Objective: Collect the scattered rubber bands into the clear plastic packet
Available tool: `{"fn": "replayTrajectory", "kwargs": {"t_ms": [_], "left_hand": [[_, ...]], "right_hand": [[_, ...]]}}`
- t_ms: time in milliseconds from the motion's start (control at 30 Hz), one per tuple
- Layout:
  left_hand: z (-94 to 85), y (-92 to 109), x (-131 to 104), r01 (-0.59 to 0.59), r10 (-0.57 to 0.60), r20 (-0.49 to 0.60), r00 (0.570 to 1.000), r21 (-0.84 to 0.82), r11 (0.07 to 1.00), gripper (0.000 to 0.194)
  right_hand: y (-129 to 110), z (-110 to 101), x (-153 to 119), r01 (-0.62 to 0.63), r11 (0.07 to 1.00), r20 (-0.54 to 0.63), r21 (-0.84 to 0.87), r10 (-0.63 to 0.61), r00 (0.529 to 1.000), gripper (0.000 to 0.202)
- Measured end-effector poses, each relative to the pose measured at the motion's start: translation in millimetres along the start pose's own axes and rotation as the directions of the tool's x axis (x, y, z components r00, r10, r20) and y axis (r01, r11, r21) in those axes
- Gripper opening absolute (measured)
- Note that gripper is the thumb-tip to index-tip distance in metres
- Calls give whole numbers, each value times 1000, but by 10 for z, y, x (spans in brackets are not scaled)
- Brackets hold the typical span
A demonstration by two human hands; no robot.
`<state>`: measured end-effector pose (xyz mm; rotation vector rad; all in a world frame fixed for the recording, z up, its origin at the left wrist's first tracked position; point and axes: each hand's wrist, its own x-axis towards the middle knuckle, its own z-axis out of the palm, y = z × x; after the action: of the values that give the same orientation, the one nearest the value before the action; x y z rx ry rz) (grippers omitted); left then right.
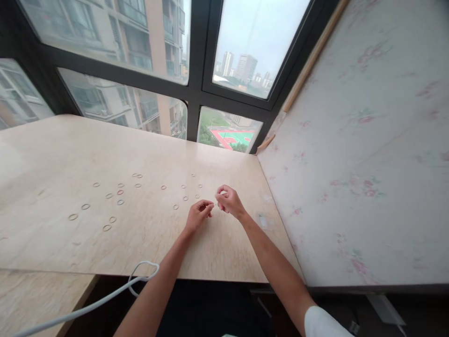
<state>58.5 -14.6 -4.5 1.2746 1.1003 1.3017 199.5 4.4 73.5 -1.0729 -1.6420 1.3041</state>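
My left hand [199, 216] is low over the stone-patterned surface, with thumb and fingers pinched together. Close on its right, my right hand [229, 201] is also closed, its fingers curled in against the thumb. The fingertips of both hands nearly meet; whatever they hold is too small to make out. Thin rings lie scattered to the left of my hands. Nearest are a pale ring [176, 204], a bluish ring [185, 196] and a small ring [197, 194]. Farther left are a red ring [163, 185], another red ring [120, 190] and several tan ones.
A white cable [87, 307] loops over the front edge beside my left forearm. Dark window frames [196, 98] border the far side. A flower-patterned wall [351, 187] rises on the right. A small clear plastic piece [263, 220] lies right of my right wrist.
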Motion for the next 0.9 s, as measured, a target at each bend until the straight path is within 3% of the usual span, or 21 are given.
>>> {"fn": "replayTrajectory", "kwargs": {"t_ms": [100,233,400,500,667,800,900], "left_hand": [[6,16,-6,29,-29,-9,1000,-1,1000,23],[13,8,-2,39,-38,-10,999,28,999,24],[21,3,3,42,-41,-16,999,62,997,26],[24,5,0,46,-45,-21,999,59,997,26],[31,22,-9,50,-47,-36,998,73,996,27],[39,36,-11,57,-54,-40,998,80,995,26],[47,36,-12,67,-64,-46,997,66,996,25]], "right_hand": [[180,-372,-467,-102,994,-173,-26,96,980,22],[327,-829,-964,-198,976,-431,-91,141,891,26],[365,-1199,-1196,-254,941,-608,-222,70,791,29],[392,-1279,-1188,-287,883,-615,-371,-2,789,27],[431,-1292,-1152,-313,767,-563,-561,-76,823,28],[440,-1198,-1235,-274,774,-537,-571,-100,837,33],[502,-1017,-1369,-228,809,-508,-542,-100,855,33]]}}
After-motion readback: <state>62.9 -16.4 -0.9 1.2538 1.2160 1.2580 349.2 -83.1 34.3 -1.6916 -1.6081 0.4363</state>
